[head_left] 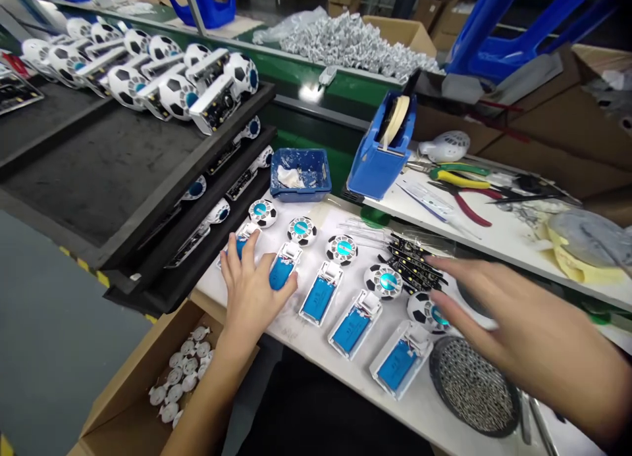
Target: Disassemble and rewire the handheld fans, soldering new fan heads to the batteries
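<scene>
Looking down, we see our left hand [251, 291] half curled over a blue battery pack [241, 247] in a white plastic holder, its fingertips [245, 240] resting on top. We cannot tell whether it is gripping the pack or only touching it. The side of that hand sits against a second blue battery pack [281, 273]. Our right hand [528, 324] is open with the fingers spread, holding nothing. Its blurred fingers [459, 290] reach over a ball-patterned disc [425, 312], and we cannot tell whether they touch it.

Between our hands, more packs in holders lie in a slanted row across the white table [434, 410], with a row of matching discs just above them. Black strips of small circuit boards [412, 265] lie in a loose pile near the discs. A round mesh dish [471, 385] of small metal parts sits near our right hand.

Farther along the table are a blue tub [299, 173] with a white rag in it, a blue tape dispenser [380, 140] and red-handled pliers [469, 206]. On our left, black shelves [148, 160] carry finished ball-patterned pieces, and a cardboard box [123, 383] below the table edge holds small white parts. Beyond everything, a heap of silver parts [355, 41] lies past a green workbench.
</scene>
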A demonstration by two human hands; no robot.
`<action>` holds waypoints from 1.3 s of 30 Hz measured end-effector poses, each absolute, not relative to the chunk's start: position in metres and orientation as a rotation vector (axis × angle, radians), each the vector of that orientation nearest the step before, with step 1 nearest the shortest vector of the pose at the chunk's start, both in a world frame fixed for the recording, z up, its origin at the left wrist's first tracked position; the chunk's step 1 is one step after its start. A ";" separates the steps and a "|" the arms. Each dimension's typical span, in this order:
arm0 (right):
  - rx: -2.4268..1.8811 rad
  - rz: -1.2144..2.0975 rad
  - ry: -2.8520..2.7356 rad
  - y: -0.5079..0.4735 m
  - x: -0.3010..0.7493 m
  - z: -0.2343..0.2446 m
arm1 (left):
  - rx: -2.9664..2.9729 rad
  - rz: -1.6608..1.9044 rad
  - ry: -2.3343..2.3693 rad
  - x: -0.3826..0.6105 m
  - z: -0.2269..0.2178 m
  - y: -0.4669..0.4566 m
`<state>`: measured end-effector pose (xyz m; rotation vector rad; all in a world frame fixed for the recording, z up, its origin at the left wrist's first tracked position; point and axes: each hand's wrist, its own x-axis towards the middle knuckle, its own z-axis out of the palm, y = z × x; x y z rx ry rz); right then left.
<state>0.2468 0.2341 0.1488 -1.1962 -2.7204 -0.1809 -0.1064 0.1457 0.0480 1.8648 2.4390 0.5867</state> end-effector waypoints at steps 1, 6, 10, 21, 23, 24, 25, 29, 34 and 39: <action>-1.128 -0.211 -2.791 0.244 0.226 0.144 | 1.868 0.592 2.454 -0.110 0.048 0.147; -0.732 -0.039 -3.099 0.300 0.145 0.118 | 1.872 0.641 2.536 -0.125 0.053 0.152; -0.463 0.223 -3.233 0.329 0.126 0.109 | 1.894 0.646 2.532 -0.136 0.053 0.155; -0.586 0.349 -3.073 0.333 0.077 0.103 | 2.218 1.241 1.912 -0.094 0.068 0.132; -0.666 0.329 -3.031 0.327 0.091 0.111 | 2.274 1.116 1.693 -0.069 0.069 0.128; -0.714 0.294 -3.024 0.322 0.104 0.116 | 2.269 1.036 1.624 -0.057 0.068 0.126; -0.762 0.251 -3.031 0.317 0.119 0.121 | 2.244 0.957 1.581 -0.046 0.066 0.126; -0.946 0.133 -3.118 0.291 0.196 0.133 | 2.111 0.743 1.542 -0.015 0.050 0.127; -1.284 0.153 -3.010 0.246 0.270 0.127 | 2.072 0.811 1.566 -0.014 0.036 0.129; -1.389 0.330 -2.986 0.223 0.289 0.111 | 2.115 0.875 1.763 -0.037 0.034 0.133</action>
